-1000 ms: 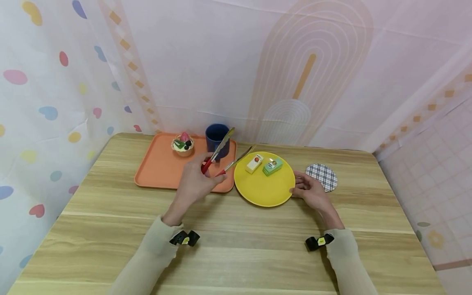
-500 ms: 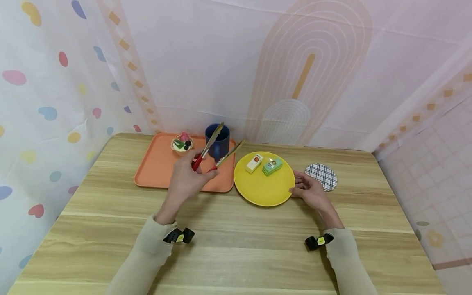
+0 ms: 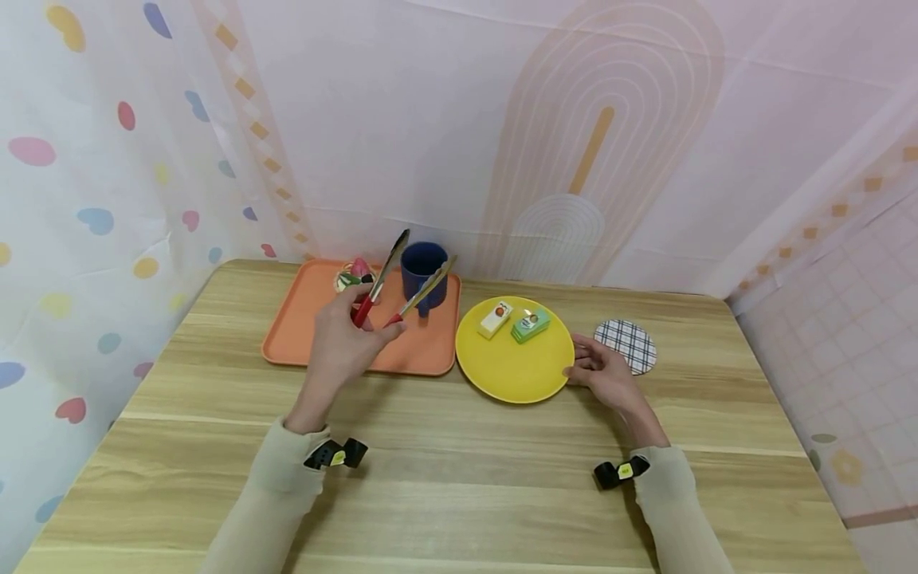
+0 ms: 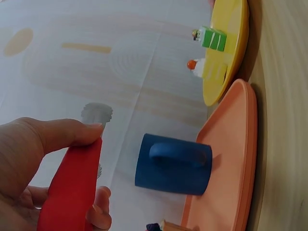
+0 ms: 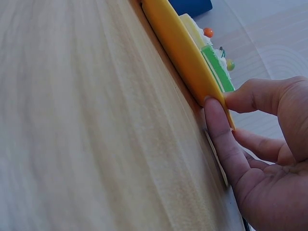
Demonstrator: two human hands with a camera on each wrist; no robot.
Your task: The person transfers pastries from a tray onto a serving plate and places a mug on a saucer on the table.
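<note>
My left hand [image 3: 340, 341] holds red-handled tongs [image 4: 72, 185] above the orange tray [image 3: 287, 344], their two metal arms spread apart with nothing between the tips. A toy fruit tart [image 3: 350, 281] sits on the tray's back left, partly hidden behind the left fingers in the head view. The dark blue mug [image 3: 416, 269] stands upright at the tray's back right, overlapped by one tong arm. With thumb and fingers, my right hand [image 3: 610, 375] pinches the right rim of the yellow plate [image 3: 518, 379]. On this plate lie a pale yellow cake slice [image 3: 494, 320] and a green one [image 3: 531, 325].
A round plaid coaster [image 3: 633, 346] lies right of the plate, beside the right hand. Patterned curtain [image 3: 402, 119] hangs behind and left of the wooden table [image 3: 459, 494]. Tray and plate are side by side near the table's back edge.
The left hand has moved left with the tongs, away from the plate and toward the tart, and the tongs have turned. The right hand stays at the plate's rim.
</note>
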